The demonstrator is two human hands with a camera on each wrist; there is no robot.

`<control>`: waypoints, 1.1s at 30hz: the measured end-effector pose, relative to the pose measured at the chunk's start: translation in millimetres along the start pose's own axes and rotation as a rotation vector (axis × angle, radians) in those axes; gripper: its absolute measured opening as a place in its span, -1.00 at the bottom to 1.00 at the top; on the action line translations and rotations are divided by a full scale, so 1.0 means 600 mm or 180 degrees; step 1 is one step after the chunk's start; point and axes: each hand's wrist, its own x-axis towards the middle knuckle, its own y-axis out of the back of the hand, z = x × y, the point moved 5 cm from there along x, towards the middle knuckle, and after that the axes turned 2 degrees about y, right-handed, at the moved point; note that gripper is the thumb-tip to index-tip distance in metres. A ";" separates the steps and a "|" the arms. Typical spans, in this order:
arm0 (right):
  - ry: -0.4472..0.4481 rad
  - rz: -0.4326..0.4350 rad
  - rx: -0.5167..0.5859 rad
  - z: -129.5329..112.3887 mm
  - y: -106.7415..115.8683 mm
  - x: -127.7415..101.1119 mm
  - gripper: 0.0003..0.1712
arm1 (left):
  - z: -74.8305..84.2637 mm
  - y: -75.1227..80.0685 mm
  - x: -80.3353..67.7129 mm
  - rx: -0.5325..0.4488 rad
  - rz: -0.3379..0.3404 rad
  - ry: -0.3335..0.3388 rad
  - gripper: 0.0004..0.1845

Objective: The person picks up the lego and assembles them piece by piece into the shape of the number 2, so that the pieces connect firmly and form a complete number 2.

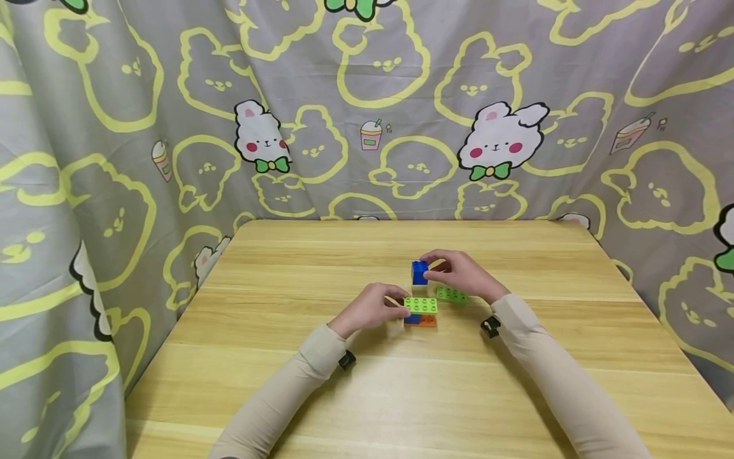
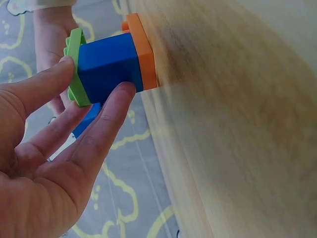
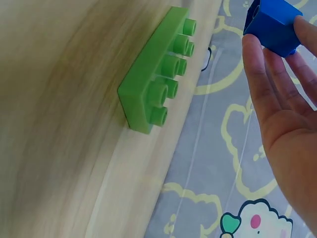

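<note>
My left hand point(image 1: 375, 306) grips a small stack of toy building bricks, thumb on top and fingers along its side. The stack has a flat orange brick point(image 2: 143, 52) at the bottom on the table, a blue brick point(image 2: 110, 67) in the middle and a flat light green brick point(image 1: 421, 305) on top, studs up. Behind the stack, my right hand point(image 1: 459, 274) pinches a second blue brick point(image 3: 274, 26) between thumb and fingers, held above the table. Below that hand lies a loose flat green brick point(image 1: 452, 294), studs up, shown large in the right wrist view.
The wooden table point(image 1: 275, 268) reaches back to a grey curtain point(image 1: 321, 76) with yellow outlines and white cartoon bears. A black wrist device point(image 1: 346, 360) sits on the left sleeve and a similar black device point(image 1: 490, 327) on the right.
</note>
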 end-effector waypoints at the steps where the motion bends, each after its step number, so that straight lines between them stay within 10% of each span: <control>1: 0.0005 0.0010 0.0001 -0.001 0.001 -0.004 -0.53 | 0.000 0.000 0.000 0.0000 -0.0003 -0.0003 -0.69; 33: 0.0174 0.0276 0.0078 -0.021 0.002 -0.080 -0.59 | -0.005 -0.003 0.001 0.0018 0.0026 0.0080 -0.66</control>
